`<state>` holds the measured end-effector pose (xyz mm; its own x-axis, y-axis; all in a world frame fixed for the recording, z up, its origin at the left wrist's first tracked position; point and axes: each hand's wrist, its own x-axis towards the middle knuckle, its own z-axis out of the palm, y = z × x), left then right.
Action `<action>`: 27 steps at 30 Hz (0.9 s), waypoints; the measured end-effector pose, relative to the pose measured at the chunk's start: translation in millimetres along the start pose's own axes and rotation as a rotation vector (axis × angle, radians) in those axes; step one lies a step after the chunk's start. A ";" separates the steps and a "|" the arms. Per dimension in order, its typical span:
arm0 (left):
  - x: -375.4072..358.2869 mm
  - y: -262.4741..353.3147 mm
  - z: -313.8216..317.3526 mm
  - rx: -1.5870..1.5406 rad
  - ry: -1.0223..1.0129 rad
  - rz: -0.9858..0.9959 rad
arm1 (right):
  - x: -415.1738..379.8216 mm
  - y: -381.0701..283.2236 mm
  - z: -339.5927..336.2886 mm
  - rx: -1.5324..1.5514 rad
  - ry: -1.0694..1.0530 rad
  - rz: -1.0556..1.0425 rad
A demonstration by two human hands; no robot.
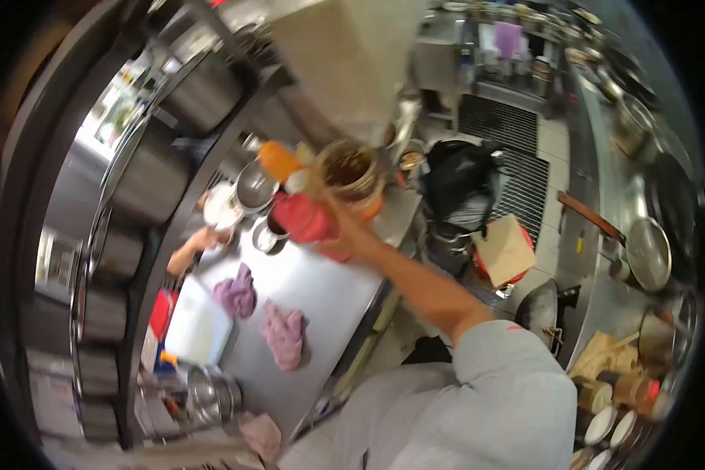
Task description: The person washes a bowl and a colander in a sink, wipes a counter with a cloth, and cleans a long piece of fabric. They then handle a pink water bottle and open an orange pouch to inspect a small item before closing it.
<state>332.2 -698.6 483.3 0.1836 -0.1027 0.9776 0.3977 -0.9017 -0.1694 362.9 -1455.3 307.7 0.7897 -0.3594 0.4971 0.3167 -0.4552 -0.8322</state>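
My right hand (351,235) reaches over the steel counter (341,282), blurred by motion. Its fingers seem closed around a red thing (304,218), whose kind I cannot make out. Just beyond the hand stands a clear tub of dark brown sauce (349,166). An orange bottle (277,160) leans beside it, near a steel bowl (256,188) and a smaller metal pot (266,236). Two crumpled purple cloths (283,335) lie on the counter closer to me. My left hand is out of the picture.
Another person's hand (206,237) comes in from the left, by a white bowl (222,206). A white board (198,321) lies along that side, under a rack of steel containers (150,168). A black bag (460,178) stands past the counter's end; pans (648,254) line the right.
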 end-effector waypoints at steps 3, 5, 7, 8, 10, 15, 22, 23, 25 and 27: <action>-1.3 123.1 -69.7 -0.571 -0.039 -0.189 | 7.0 11.8 16.0 0.069 -0.016 -0.006; -2.2 215.2 -100.7 -0.823 -0.132 -0.367 | 8.8 26.6 29.2 0.079 0.035 -0.025; -1.6 314.5 -115.4 -1.283 -0.451 -0.506 | 12.1 38.1 45.5 0.134 0.048 -0.001; 16.5 354.6 -139.9 -1.281 -0.654 -0.592 | 14.1 40.4 46.5 0.157 0.071 0.011; -3.2 396.7 -117.1 -1.585 -0.769 -0.432 | 16.9 30.4 42.1 0.167 -0.074 0.042; -29.4 479.3 -107.6 -1.883 -1.347 0.017 | -25.7 8.4 52.2 0.495 -0.312 0.158; -34.5 470.5 -144.6 -2.127 -1.892 0.247 | -98.1 -33.3 44.6 0.324 -0.616 0.213; -38.0 466.5 -149.8 -2.132 -1.888 0.249 | -102.3 -35.4 45.1 0.337 -0.630 0.192; -43.5 459.4 -160.6 -2.141 -1.881 0.254 | -105.3 -37.2 46.3 0.365 -0.658 0.154; -40.3 456.8 -164.7 -2.069 -1.850 0.252 | -107.1 -30.1 50.5 0.369 -0.647 0.118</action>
<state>358.5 -1175.5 387.0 0.5067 -0.8605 -0.0525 -0.1999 -0.1765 0.9638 295.4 -1362.1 267.1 0.9442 0.2132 0.2509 0.2765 -0.0998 -0.9558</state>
